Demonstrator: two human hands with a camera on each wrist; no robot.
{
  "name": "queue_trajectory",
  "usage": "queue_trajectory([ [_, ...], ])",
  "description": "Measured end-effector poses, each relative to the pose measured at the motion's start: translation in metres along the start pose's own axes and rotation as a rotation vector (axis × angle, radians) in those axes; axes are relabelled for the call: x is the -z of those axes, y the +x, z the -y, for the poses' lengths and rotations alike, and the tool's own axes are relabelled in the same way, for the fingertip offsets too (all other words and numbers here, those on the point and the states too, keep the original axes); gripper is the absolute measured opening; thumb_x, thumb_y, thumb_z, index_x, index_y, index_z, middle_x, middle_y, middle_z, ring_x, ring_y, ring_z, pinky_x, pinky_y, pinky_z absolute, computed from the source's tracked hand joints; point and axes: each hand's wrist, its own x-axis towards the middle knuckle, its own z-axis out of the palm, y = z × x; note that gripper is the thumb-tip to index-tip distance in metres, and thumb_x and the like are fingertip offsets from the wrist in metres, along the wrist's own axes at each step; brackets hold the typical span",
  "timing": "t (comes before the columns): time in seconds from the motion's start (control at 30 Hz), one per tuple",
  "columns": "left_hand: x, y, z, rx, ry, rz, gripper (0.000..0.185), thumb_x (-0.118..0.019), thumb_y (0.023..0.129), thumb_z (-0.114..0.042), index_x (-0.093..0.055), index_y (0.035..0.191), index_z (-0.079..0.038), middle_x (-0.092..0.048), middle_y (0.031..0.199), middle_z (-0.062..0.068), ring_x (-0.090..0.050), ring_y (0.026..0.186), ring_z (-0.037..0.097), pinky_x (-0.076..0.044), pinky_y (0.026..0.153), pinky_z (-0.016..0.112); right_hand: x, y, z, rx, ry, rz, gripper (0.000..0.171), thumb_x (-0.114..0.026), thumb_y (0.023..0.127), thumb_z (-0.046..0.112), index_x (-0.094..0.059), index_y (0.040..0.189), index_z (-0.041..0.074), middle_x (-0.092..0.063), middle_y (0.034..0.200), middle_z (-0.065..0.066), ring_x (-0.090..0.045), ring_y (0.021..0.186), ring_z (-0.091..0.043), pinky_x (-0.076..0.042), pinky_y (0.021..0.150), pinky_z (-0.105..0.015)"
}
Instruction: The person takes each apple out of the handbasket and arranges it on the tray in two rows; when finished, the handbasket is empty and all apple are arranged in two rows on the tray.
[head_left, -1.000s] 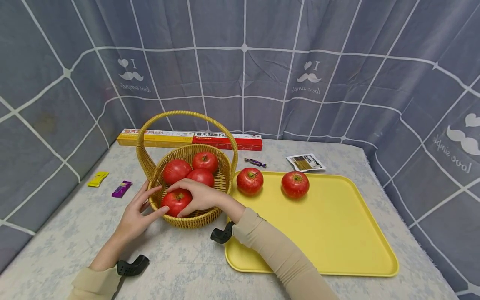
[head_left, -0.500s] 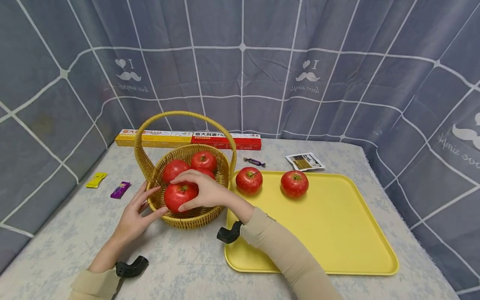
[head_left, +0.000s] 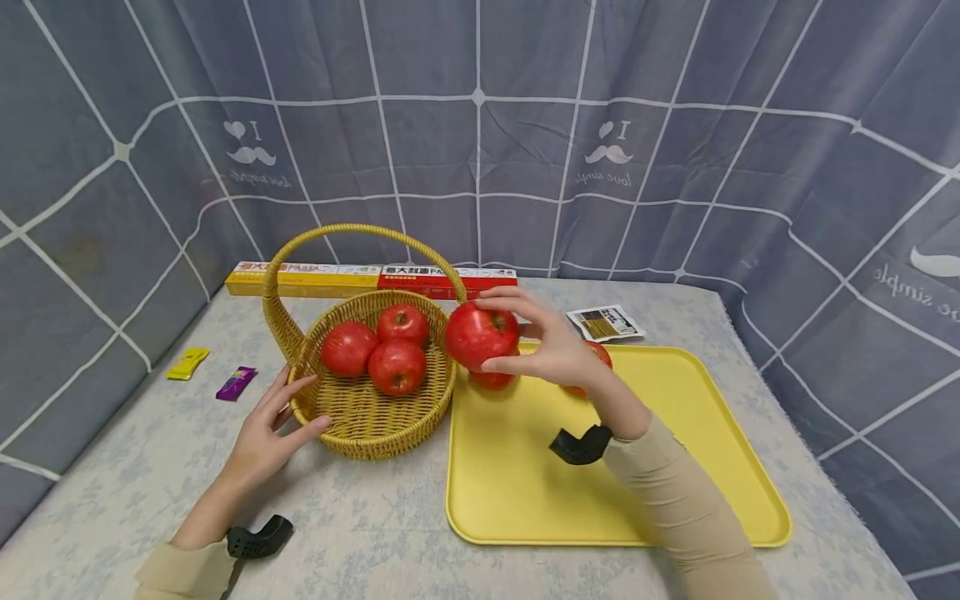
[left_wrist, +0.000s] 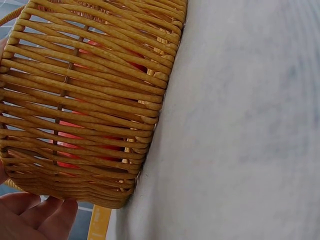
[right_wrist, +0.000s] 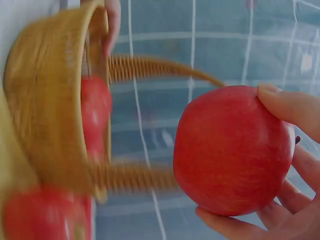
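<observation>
My right hand holds a red apple between thumb and fingers, raised over the tray's back left corner, just right of the wicker basket. In the right wrist view this apple fills the grasp, its stem toward the palm. My left hand grips the basket's left side, with thumb and index finger over the rim. The left wrist view shows its fingers against the woven wall. Three red apples lie inside the basket, toward the back.
A yellow tray stands right of the basket. On it, one apple is partly hidden behind the held one, another behind my right hand. Pasta boxes, a white packet, a yellow packet and a purple packet lie around.
My right hand has lifted the front apple out of the basket and carried it right, over the tray's edge. My left hand stays at the basket's left rim.
</observation>
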Motion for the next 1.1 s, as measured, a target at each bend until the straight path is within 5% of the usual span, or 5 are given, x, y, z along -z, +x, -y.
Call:
queue_trajectory([
  [0.5,-0.001,0.001,0.000,0.009,-0.019,0.000,0.060,-0.069,0.086,-0.018,-0.043,0.140,-0.007,-0.006,0.157,0.008,-0.018,0.137,0.039,-0.033,0.097,0.060,0.129,-0.100,-0.048,-0.370,-0.303,-0.278,0.064,-0.079,0.075,0.005,-0.052,0.133,0.005,-0.042,0.136,-0.011,-0.044,0.115,-0.020,-0.045,0.081,-0.009],
  [0.6,-0.001,0.001,0.000,0.007,-0.012,0.000,0.060,-0.069,0.087,-0.019,-0.044,0.140,-0.007,-0.007,0.156,0.008,-0.019,0.137,0.039,-0.038,0.104,0.032,0.138,-0.118,-0.065,-0.409,-0.349,-0.282,0.063,-0.079,0.075,0.008,-0.052,0.132,0.002,-0.043,0.134,-0.015,-0.044,0.114,-0.024,-0.044,0.079,-0.008],
  [0.8,-0.001,0.000,0.001,-0.007,-0.013,0.001,0.059,-0.068,0.087,-0.018,-0.044,0.139,-0.007,-0.007,0.156,0.009,-0.019,0.137,0.039,-0.027,0.087,-0.001,0.147,-0.148,-0.092,-0.507,-0.435,-0.248,0.064,-0.079,0.076,0.015,-0.052,0.132,0.001,-0.041,0.136,-0.021,-0.038,0.120,-0.042,-0.043,0.093,-0.052],
  [0.97,0.000,0.001,0.002,-0.003,-0.011,0.007,0.060,-0.068,0.087,-0.017,-0.042,0.141,-0.008,-0.006,0.156,0.008,-0.018,0.137,0.039,-0.037,0.104,0.033,0.151,-0.162,-0.106,-0.523,-0.463,-0.248,0.065,-0.080,0.074,0.015,-0.052,0.131,-0.002,-0.041,0.134,-0.025,-0.035,0.121,-0.046,-0.034,0.093,-0.066],
  [1.1,0.000,0.000,0.002,0.002,-0.009,0.009,0.061,-0.068,0.087,-0.017,-0.041,0.142,-0.008,-0.006,0.157,0.008,-0.018,0.138,0.038,-0.033,0.097,0.059,0.151,-0.167,-0.113,-0.542,-0.491,-0.217,0.067,-0.080,0.074,0.019,-0.051,0.131,-0.001,-0.040,0.134,-0.025,-0.034,0.121,-0.047,-0.034,0.093,-0.066],
])
